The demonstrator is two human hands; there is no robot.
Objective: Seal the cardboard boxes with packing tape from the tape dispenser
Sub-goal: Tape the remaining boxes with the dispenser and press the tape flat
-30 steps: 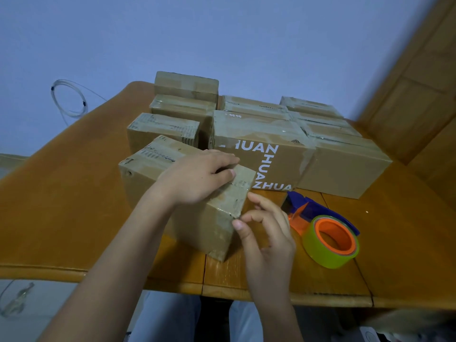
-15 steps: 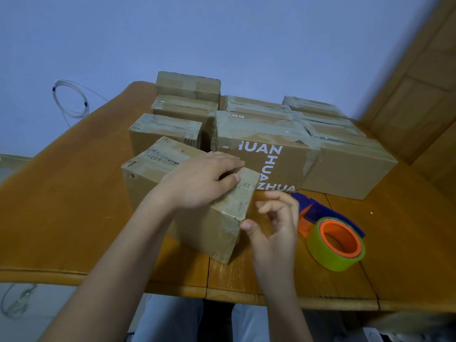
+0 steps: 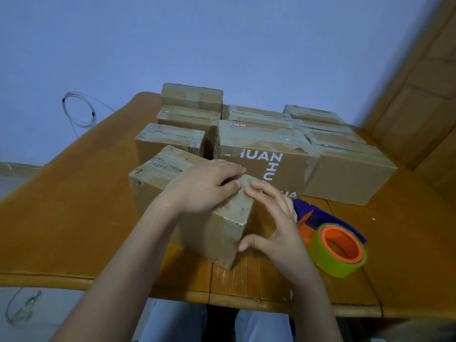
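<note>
you're pressing tape down on the nearest cardboard box [image 3: 197,213], near the bench's front edge. your left hand [image 3: 202,188] lies flat on its top; your right hand [image 3: 274,223], fingers spread, smooths the end face. next, probably reach for the tape dispenser [image 3: 338,245] just beside it.

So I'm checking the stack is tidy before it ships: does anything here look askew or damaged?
Yes: the front box under both hands sits turned at an angle to the squared rows behind it. Its tape looks wrinkled and scuffed at the near top corner. The tape dispenser lies on its side on the table.
</note>
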